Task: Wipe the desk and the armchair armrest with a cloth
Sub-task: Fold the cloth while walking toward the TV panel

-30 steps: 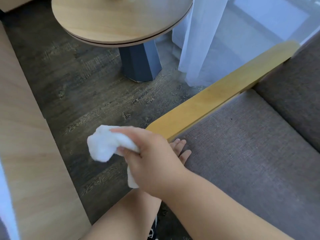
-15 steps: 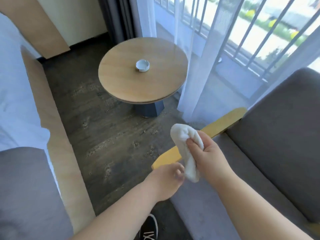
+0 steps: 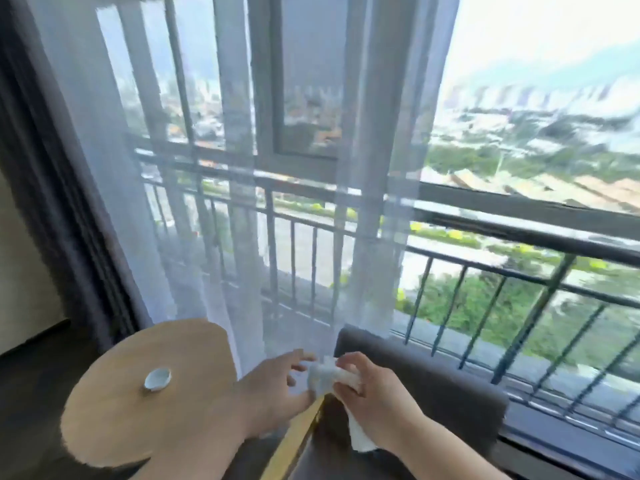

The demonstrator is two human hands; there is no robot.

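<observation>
A balcony window, sheer curtain and railing fill your view, with the wiping surfaces low in the frame.

The sheer curtain (image 3: 301, 202) hangs down to the round wooden table (image 3: 138, 403), which carries a small white dish (image 3: 157, 378); just beside it stands the grey armchair (image 3: 426, 389) with its yellow wooden armrest (image 3: 294, 441) running toward you. Your right hand (image 3: 374, 393) is closed around the white cloth (image 3: 327, 374), a tail of it hanging below your wrist, held above the far end of the armrest rather than pressed on it. Your left hand (image 3: 273, 393) sits close alongside, fingers loosely spread and touching or nearly touching the cloth; you appear to be regathering it. Nothing here shows whether either surface is wiped, so judge both as possibly still pending; no desk is in view unless the round table counts as it.
</observation>
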